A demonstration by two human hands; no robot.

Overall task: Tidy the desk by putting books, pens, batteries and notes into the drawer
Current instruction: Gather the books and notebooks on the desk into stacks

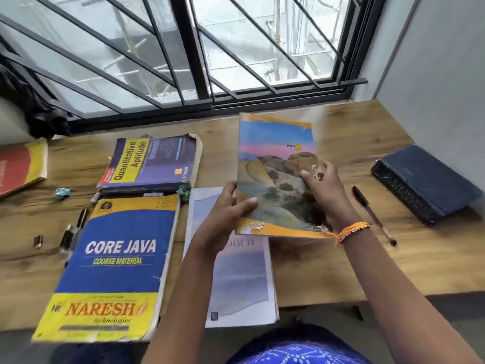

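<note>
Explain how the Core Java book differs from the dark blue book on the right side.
The Core Java book has a blue and yellow soft cover with large print; the dark blue book looks hardbound, plain, with only spine lettering. The Core Java book overhangs the desk's near edge; the dark blue book lies near the wall. Both lie flat, closed, untouched.

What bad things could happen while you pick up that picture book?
The picture book is already torn along its bottom edge, and both hands, left and right, hold it lifted off the desk. A hard tug might rip the cover more.

The Core Java book hangs over the desk's front edge. A bump from an arm could knock it off.

The pen near the right wrist might roll if brushed.
</note>
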